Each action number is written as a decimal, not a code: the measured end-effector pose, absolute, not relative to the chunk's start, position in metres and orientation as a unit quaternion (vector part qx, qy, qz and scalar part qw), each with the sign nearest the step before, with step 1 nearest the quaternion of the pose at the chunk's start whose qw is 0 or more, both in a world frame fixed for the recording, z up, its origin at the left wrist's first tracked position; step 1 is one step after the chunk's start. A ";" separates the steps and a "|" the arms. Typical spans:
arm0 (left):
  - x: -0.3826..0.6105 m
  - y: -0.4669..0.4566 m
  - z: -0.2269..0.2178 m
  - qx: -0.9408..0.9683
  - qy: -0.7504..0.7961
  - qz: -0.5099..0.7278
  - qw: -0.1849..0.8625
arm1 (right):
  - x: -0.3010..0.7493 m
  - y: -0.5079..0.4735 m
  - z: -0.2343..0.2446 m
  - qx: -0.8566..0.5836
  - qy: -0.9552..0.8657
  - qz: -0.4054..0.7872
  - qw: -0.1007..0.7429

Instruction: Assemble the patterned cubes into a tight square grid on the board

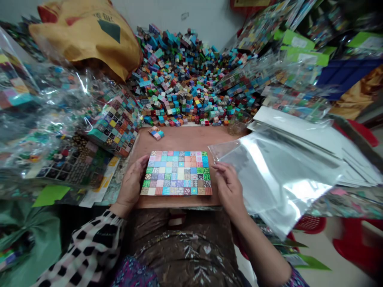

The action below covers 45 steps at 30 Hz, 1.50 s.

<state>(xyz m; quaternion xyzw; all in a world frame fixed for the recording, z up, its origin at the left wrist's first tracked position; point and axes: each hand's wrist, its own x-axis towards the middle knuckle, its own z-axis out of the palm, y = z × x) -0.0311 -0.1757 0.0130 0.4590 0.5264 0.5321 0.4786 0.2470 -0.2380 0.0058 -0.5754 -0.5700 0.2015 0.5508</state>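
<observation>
A flat rectangle of small coloured cubes lies packed together on a brown board in front of me. My left hand rests against the rectangle's left edge, fingers stretched along it. At the block's right edge, my right hand has its fingers curled on the near edge of a clear plastic bag that lies open to the right.
A big heap of loose coloured cubes fills the back of the board. A few stray cubes lie behind the rectangle. Bagged cube sets pile up left. Flat clear bags stack right. A yellow sack sits far left.
</observation>
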 end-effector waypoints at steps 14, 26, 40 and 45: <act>-0.033 -0.174 0.006 0.428 0.504 0.559 0.500 | 0.247 -0.279 -0.005 -0.553 -0.696 0.049 0.455; -0.033 -0.174 0.005 0.418 0.479 0.573 0.517 | 0.246 -0.260 -0.010 -0.569 -0.685 0.047 0.453; -0.032 -0.175 0.006 0.416 0.484 0.574 0.513 | 0.245 -0.235 -0.004 -0.592 -0.669 0.061 0.445; -0.032 -0.175 0.005 0.412 0.484 0.572 0.518 | 0.248 -0.229 -0.006 -0.601 -0.675 0.069 0.423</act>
